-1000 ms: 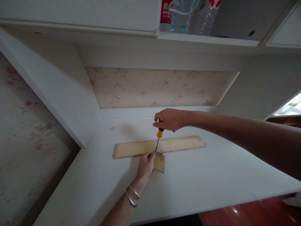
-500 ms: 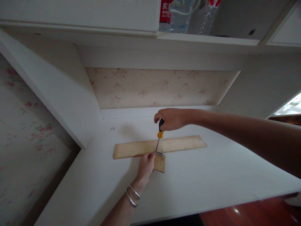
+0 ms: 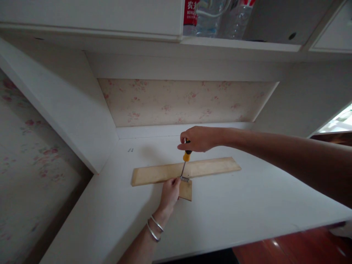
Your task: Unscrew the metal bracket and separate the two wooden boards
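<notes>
My right hand (image 3: 198,139) is closed round the black and yellow handle of a screwdriver (image 3: 186,157). Its shaft slants down to a small metal hinge (image 3: 184,179). That hinge lies at the top edge of a short wooden piece (image 3: 186,190), by the near edge of a long wooden board (image 3: 211,168). With thumb and fingers, my left hand (image 3: 169,191) pinches the left side of the short piece close to the hinge. The screwdriver's tip meets the hinge's left end beside my left thumb; any screw there is too small to make out.
Several small screws (image 3: 130,150) lie on the white desktop (image 3: 225,212), left of the board. White side panels flank the desk. Overhead, a cabinet shelf (image 3: 242,44) holds plastic bottles (image 3: 210,20). A reddish floor (image 3: 277,247) shows past the desk's near edge.
The fingers of my right hand have shifted round the screwdriver handle, the thumb now reaching further left. My left hand, the wood and the hinge keep their places; the view has moved slightly.
</notes>
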Motion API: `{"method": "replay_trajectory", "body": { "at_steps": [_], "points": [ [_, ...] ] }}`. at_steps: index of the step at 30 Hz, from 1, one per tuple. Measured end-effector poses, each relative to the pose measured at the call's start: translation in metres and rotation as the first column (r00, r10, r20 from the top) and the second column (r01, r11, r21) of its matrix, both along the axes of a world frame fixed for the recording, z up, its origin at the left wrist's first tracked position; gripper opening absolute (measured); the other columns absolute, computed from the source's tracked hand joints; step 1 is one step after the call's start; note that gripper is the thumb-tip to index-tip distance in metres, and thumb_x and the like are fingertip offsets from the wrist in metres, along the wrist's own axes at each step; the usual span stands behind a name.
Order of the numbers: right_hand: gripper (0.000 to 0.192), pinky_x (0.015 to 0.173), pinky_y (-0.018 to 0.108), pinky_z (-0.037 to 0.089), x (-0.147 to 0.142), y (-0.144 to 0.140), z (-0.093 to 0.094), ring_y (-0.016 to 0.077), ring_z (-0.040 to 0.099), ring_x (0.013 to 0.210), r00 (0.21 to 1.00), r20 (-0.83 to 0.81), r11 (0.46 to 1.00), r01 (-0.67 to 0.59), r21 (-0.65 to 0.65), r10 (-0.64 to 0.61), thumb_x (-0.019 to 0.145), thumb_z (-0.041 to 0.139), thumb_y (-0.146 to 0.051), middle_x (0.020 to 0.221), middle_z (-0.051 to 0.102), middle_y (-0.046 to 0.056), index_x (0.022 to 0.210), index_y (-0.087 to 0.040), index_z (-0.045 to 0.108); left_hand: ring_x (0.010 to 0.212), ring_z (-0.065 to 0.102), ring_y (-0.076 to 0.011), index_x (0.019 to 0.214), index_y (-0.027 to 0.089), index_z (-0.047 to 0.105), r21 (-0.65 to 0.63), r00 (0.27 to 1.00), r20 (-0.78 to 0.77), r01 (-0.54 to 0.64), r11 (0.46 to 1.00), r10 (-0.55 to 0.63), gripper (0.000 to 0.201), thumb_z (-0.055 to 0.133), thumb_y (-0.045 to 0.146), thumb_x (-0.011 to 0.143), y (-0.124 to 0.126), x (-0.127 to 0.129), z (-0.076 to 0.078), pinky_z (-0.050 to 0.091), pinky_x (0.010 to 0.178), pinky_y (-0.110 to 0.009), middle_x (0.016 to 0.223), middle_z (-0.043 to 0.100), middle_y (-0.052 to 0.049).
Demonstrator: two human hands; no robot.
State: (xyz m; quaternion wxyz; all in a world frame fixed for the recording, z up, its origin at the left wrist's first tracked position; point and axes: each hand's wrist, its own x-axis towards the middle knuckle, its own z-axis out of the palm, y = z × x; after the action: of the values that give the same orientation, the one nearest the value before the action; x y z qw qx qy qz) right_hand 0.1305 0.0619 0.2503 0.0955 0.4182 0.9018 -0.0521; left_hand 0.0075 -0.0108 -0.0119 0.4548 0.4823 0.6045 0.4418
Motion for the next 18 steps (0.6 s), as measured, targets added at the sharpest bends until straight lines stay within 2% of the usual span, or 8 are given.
{"method": "replay_trajectory", "body": {
  "at_steps": [3,6,9,12,15,17,18],
  "points": [
    [0.023,0.06,0.029,0.04,-0.001,-0.0023,0.0026,0.021,0.061,0.076,0.999,0.015,0.999,-0.042,0.029,0.041,0.079,0.05,-0.029,0.09,0.068,0.009,0.091,-0.017,0.066,0.047,0.044,-0.0125,0.064,0.015,0.059,-0.016,1.0,0.001,0.006,1.0,-0.006,0.033,0.049,0.041,0.082,0.0,0.0001,0.0003,0.026,0.042,-0.021,0.054,0.049,0.001],
    [0.029,0.061,0.028,0.041,-0.0023,-0.0054,0.006,0.0225,0.061,0.084,0.998,-0.01,0.997,-0.069,0.037,0.07,0.071,0.057,-0.027,0.099,0.067,0.01,0.097,-0.017,0.065,0.046,0.044,-0.0126,0.063,0.015,0.058,-0.025,1.0,-0.01,0.009,1.0,-0.01,0.032,0.049,0.04,0.082,0.0002,0.0002,0.0003,0.025,0.041,-0.022,0.052,0.047,0.001],
    [0.025,0.058,0.028,0.04,-0.0022,-0.0061,0.0064,0.0211,0.061,0.074,1.0,0.002,0.999,-0.017,0.027,0.017,0.077,0.053,-0.035,0.088,0.068,0.009,0.089,-0.018,0.067,0.044,0.043,-0.0123,0.063,0.015,0.058,-0.036,1.0,-0.014,0.012,0.999,-0.012,0.035,0.049,0.043,0.082,0.0006,0.0003,-0.0001,0.025,0.04,-0.022,0.05,0.045,0.002],
    [0.018,0.057,0.027,0.039,-0.0005,-0.0057,0.005,0.0193,0.06,0.072,0.998,-0.004,0.998,-0.055,0.027,0.055,0.075,0.053,-0.027,0.086,0.068,0.008,0.084,-0.018,0.066,0.044,0.043,-0.0124,0.067,0.015,0.06,-0.054,1.0,-0.004,0.017,0.998,-0.017,0.036,0.048,0.045,0.083,0.0003,0.0004,0.0003,0.026,0.039,-0.022,0.051,0.046,0.002],
    [0.031,0.058,0.026,0.04,0.0016,-0.0054,0.0036,0.0196,0.06,0.077,0.995,-0.037,0.996,-0.088,-0.009,0.088,0.068,0.06,-0.023,0.096,0.067,0.008,0.098,-0.017,0.063,0.045,0.044,-0.0124,0.068,0.015,0.06,-0.05,1.0,-0.01,0.014,0.999,-0.014,0.035,0.048,0.044,0.083,-0.0007,0.0004,0.0011,0.026,0.039,-0.021,0.052,0.046,0.002],
    [0.04,0.058,0.027,0.041,0.0019,-0.0049,0.0029,0.0204,0.061,0.076,0.998,-0.045,0.999,-0.033,-0.02,0.032,0.072,0.061,-0.033,0.095,0.067,0.009,0.107,-0.017,0.06,0.044,0.043,-0.0123,0.069,0.015,0.061,-0.062,1.0,-0.005,0.011,0.998,-0.011,0.034,0.048,0.044,0.083,-0.0014,0.0006,0.0017,0.026,0.038,-0.021,0.052,0.044,0.002],
    [0.039,0.058,0.028,0.041,0.0017,-0.0047,0.0028,0.0207,0.061,0.075,0.999,-0.042,1.0,-0.008,-0.008,0.007,0.075,0.058,-0.04,0.092,0.068,0.009,0.106,-0.016,0.061,0.043,0.042,-0.0123,0.07,0.015,0.061,-0.071,1.0,0.001,0.011,0.997,-0.011,0.034,0.048,0.044,0.083,-0.0016,0.0007,0.002,0.026,0.037,-0.021,0.051,0.043,0.002]
  ]
}}
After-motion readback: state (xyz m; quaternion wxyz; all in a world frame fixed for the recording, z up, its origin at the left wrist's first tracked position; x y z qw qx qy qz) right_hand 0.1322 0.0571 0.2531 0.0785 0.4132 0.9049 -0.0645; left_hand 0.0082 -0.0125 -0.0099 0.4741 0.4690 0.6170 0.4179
